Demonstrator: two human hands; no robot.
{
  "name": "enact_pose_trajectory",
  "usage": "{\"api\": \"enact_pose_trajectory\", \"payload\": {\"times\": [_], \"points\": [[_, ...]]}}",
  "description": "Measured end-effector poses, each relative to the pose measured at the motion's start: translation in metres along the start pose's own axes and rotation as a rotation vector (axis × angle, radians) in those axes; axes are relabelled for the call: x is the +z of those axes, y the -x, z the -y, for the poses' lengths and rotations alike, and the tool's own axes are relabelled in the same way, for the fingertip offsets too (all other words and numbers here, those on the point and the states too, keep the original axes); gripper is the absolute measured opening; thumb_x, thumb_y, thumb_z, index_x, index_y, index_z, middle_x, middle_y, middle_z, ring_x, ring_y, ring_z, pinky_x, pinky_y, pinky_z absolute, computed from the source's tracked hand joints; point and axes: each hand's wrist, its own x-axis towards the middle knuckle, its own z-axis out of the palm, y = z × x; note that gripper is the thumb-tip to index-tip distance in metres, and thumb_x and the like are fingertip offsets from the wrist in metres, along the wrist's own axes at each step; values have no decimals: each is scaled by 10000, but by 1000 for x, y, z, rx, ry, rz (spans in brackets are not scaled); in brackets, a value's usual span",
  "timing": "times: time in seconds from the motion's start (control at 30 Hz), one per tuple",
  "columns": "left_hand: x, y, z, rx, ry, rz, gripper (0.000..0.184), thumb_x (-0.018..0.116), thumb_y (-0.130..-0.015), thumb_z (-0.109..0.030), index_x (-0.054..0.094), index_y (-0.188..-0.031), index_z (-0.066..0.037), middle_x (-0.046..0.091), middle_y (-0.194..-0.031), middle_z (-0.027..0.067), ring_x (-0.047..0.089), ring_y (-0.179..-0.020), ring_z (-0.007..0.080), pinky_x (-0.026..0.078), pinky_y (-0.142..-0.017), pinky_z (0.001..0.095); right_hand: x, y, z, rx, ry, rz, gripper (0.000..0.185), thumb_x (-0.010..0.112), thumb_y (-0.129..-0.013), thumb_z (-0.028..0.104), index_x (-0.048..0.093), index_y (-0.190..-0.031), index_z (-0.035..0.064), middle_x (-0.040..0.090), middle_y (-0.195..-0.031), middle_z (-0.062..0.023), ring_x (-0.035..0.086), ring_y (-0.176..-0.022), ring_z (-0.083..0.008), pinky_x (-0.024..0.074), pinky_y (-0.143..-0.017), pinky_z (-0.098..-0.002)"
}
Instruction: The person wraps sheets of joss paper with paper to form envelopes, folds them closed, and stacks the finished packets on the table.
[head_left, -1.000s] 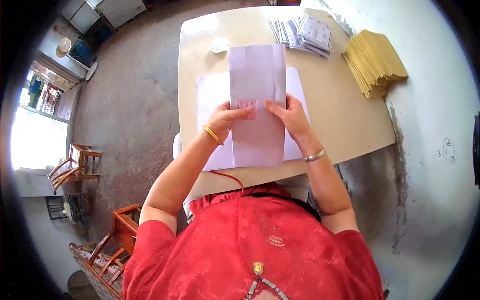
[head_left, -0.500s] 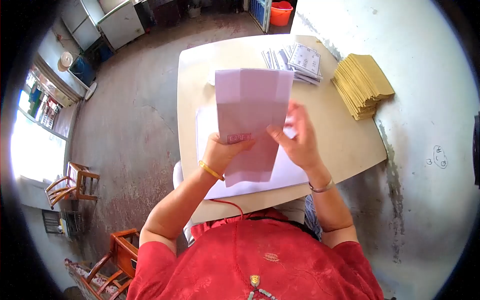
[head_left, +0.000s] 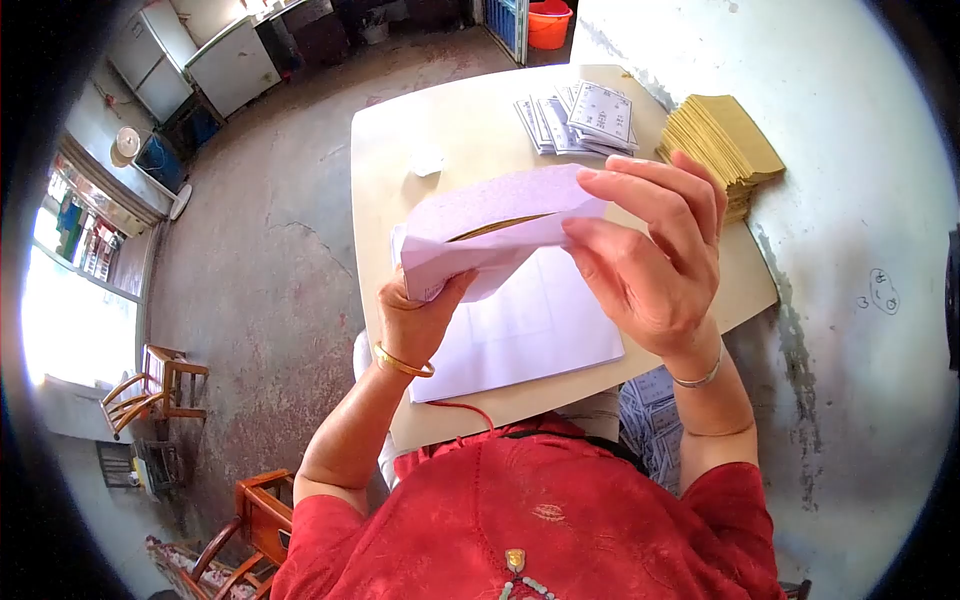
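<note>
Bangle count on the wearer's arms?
2: a gold bangle around the left wrist and a silver bangle around the right wrist. Both forearms show in full, so none seem hidden.

scuffed grey floor (head_left: 285, 235) | wooden chairs (head_left: 165, 385) left | window (head_left: 85, 300) bright (glaring, really) | pale wall (head_left: 850, 200), pencil-like doodle

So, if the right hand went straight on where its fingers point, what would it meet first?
Most likely the pale folded paper the left hand holds: the right hand seems to touch its edge, though depth is hard to judge.
</note>
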Motion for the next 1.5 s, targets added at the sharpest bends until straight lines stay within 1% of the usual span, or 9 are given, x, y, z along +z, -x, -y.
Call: {"api": "enact_pose_trajectory", "payload": {"times": [0.1, 0.2, 0.23, 0.47, 0.77, 1.2, 1.33, 1.43, 1.5], "points": [[-2, 3, -3, -61, -2, -45, 116, 736, -794, -24, 718, -907, -5, 708, -830, 49, 662, -822, 142, 514, -796, 298, -10, -4, 10, -19, -67, 96, 156, 758, -710, 133, 630, -795, 156, 693, -1064, -8, 623, -1027, -202, 368, -1025, -418], [-13, -2, 15, 387, -291, -61, 134, 696, -761, 10, 715, -890, -21, 708, -847, 66, 683, -837, 199, 481, -909, 366, -18, -2, 21, -111, -135, 205, 145, 738, -711, 155, 603, -761, 168, 721, -978, 13, 640, -1012, -192, 356, -1038, -423], [-13, -2, 16, 388, -268, -58, 148, 684, -749, 16, 716, -886, -31, 710, -851, 65, 684, -846, 210, 466, -932, 384, -18, -2, 23, -157, -152, 230, 136, 727, -716, 172, 599, -760, 175, 728, -949, 26, 642, -1013, -182, 343, -1049, -426], [-17, -5, -5, 449, -228, 32, 163, 713, -754, -134, 735, -909, -89, 723, -885, 23, 674, -929, 189, 376, -1032, 411, -21, -6, 38, -85, 32, 286, 414, 732, -627, 182, 714, -1040, 156, 664, -840, 89, 562, -783, -114, 325, -961, -402], [-14, 1, -4, 451, -269, 28, 154, 697, -774, -143, 741, -912, -90, 723, -884, 16, 674, -932, 182, 356, -1045, 416, -12, -2, 43, -85, 35, 287, 404, 700, -610, 204, 731, -1008, 142, 609, -870, 74, 556, -815, -122, 281, -1054, -465], [-14, 3, -2, 458, -247, 6, 134, 708, -747, -124, 727, -870, -77, 714, -854, 44, 681, -912, 204, 381, -1025, 428, -7, 7, 45, -80, 4, 261, 465, 722, -557, 187, 736, -1019, 134, 611, -882, 68, 565, -837, -128, 311, -1043, -461], [-13, 2, 8, 460, -262, -13, 117, 693, -737, -94, 713, -848, -62, 708, -848, 57, 680, -905, 216, 392, -1019, 430, -6, 8, 43, -103, -18, 266, 410, 700, -588, 191, 733, -990, 123, 624, -903, 62, 569, -848, -141, 314, -1040, -455], [-6, 11, 21, 226, -67, -34, 133, 694, -731, -84, 719, -861, -71, 708, -850, 48, 677, -909, 214, 387, -1021, 426, -6, 8, 43, -113, -45, 289, 286, 668, -638, 193, 698, -911, 113, 615, -892, 44, 566, -876, -145, 329, -1016, -448], [-5, 11, 20, 230, -78, -32, 150, 699, -729, -81, 727, -876, -85, 711, -856, 37, 676, -914, 208, 379, -1027, 423, -2, 9, 42, -134, -70, 302, 195, 640, -681, 191, 646, -857, 109, 596, -865, 26, 562, -913, -140, 345, -990, -445]]}}
